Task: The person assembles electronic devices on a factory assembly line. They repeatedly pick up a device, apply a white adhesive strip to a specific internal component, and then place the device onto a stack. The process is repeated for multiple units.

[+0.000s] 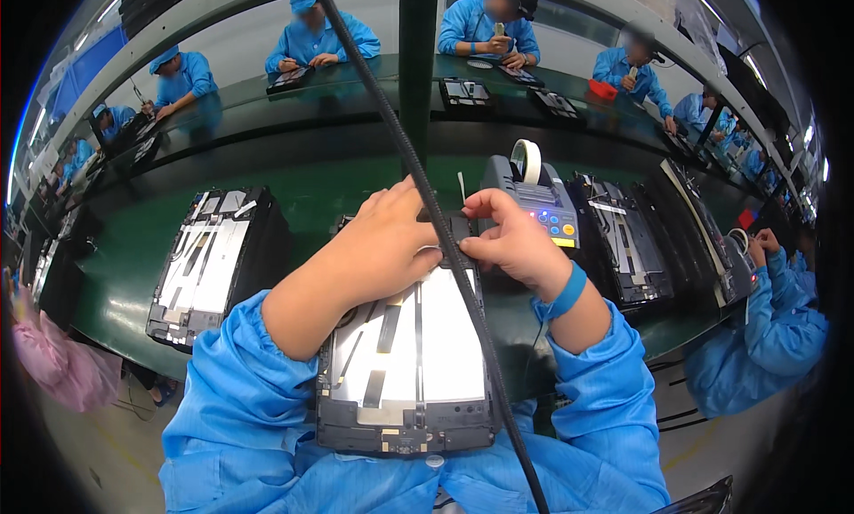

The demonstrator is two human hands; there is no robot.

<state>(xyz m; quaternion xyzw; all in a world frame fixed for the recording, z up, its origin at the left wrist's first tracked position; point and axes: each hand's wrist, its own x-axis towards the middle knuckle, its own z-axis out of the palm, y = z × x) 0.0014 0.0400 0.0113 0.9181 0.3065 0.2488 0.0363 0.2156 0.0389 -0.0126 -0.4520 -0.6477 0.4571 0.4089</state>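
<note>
An opened tablet (pixel 445 327) with silver-white battery panels, dark flex strips and a black frame lies in front of me. My left hand (pixel 387 234) rests over its far end with fingers stretched forward and thumb apart. At the far right corner of the tablet is my right hand (pixel 520 243), wearing a blue wristband (pixel 567 292). Its thumb touches near the tablet's edge and the index finger is bent, with a gap between their tips. A thin white strip (pixel 462 187) stands up just beyond the right fingertips. A black braided cable (pixel 418 176) crosses in front and partly hides the left fingers.
A tape dispenser (pixel 543 198) with a white tape roll (pixel 527 162) stands beyond my right hand. Stacks of opened tablets lie left (pixel 203 265) and right (pixel 623 238) on the green bench (pixel 311 212). Co-workers in blue sit across and at my right; a pink sleeve (pixel 67 358) shows left.
</note>
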